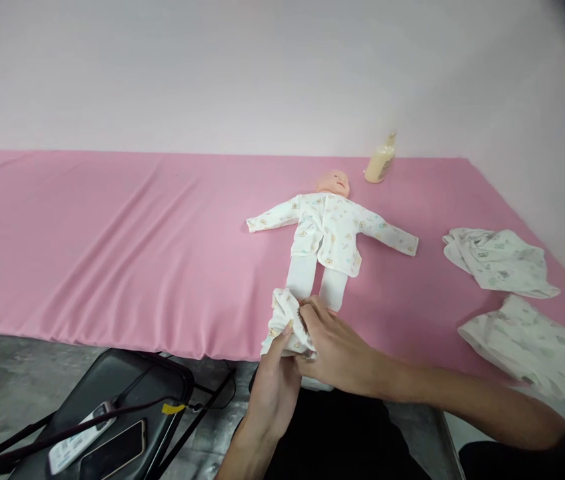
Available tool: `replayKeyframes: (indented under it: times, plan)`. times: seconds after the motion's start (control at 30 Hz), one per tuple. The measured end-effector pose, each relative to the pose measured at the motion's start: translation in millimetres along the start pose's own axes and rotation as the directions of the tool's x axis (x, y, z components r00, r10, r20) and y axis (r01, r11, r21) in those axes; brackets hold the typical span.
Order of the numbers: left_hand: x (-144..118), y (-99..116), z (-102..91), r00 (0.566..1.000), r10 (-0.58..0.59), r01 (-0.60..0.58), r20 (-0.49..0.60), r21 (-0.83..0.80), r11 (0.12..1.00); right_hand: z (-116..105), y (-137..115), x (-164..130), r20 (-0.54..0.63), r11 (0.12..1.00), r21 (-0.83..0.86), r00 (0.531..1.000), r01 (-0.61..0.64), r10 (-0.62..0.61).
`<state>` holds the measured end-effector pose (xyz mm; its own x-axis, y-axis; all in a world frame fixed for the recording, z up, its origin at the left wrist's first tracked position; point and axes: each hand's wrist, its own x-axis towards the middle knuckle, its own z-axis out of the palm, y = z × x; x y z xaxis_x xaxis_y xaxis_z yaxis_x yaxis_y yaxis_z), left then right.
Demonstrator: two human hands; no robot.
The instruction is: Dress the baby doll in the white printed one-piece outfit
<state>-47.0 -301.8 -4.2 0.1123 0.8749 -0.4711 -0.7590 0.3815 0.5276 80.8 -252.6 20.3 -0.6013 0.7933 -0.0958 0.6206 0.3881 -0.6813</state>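
A baby doll (pixel 333 182) lies on its back on the pink-covered table (pixel 202 267), its head away from me. It wears a white patterned baby shirt (pixel 340 230) with the sleeves spread wide, and white leg coverings (pixel 301 275) show below. At its feet, by the near table edge, my left hand (pixel 276 383) grips bunched baby pants (pixel 285 320) in a matching print. My right hand (pixel 335 347) pinches the same bunched cloth from the right, close to the doll's leg. The doll's feet are hidden by the cloth and my hands.
A pump bottle (pixel 380 161) of pale liquid stands behind the doll. Two folded printed cloths (pixel 505 263) lie at the right. Below the table's left front edge, a black folding chair (pixel 127 380) holds a power strip (pixel 81 440) and a phone (pixel 115 453).
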Motion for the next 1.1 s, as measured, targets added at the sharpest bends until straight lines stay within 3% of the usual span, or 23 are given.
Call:
replayKeyframes:
  times: [0.23, 0.37, 0.57, 0.73, 0.87, 1.1]
  plan:
    - [-4, -2, 0.3, 1.000, 0.024, -0.024, 0.002, 0.046, 0.999, 20, -3, -1, -0.143, 0.977, -0.210, 0.988, 0.023, -0.054]
    - [-4, -8, -2.2, 0.999, 0.054, -0.054, 0.009, 0.054, 0.997, 21, -1, -1, -0.179, 0.986, -0.158, 0.981, 0.049, -0.078]
    - [-3, -19, -6.1, 0.995, 0.094, -0.094, -0.010, 0.049, 0.994, 19, 4, -5, -0.165, 0.997, 0.023, 0.984, 0.067, -0.062]
    - [3, -21, -1.8, 0.989, 0.149, -0.150, 0.019, 0.029, 0.988, 13, 18, 6, -0.102, 0.994, 0.078, 0.992, 0.076, -0.067]
    - [6, -17, 0.6, 0.983, 0.183, -0.184, 0.023, 0.060, 0.981, 4, 31, 20, -0.068, 0.992, 0.125, 0.997, -0.024, 0.033]
    - [-6, -3, -9.2, 0.989, 0.130, -0.137, 0.072, 0.100, 0.985, -9, 33, 21, -0.056, 0.996, 0.046, 0.995, -0.082, 0.084]
